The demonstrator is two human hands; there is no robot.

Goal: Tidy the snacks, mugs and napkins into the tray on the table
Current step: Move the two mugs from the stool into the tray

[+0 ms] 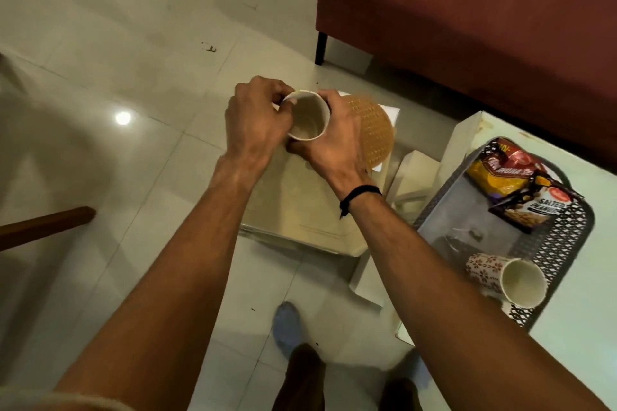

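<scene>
Both my hands hold one empty cream mug (307, 117) above a low small table (300, 207). My left hand (255, 120) pinches its rim and side. My right hand (329, 143) wraps around its other side. To the right, a dark perforated tray (564, 243) lies on a pale table (584, 327). In the tray are two snack packets, a yellow one (500, 173) and a salted peanuts one (534, 207), and a patterned mug (507, 277) lying on its side. A white napkin (390, 112) peeks out beyond a round woven mat (374, 130).
A red sofa (467, 17) stands behind the tables. A wooden chair leg (46, 227) reaches in from the left. The floor is pale tile (117, 77). My feet in blue slippers (287, 327) show at the bottom.
</scene>
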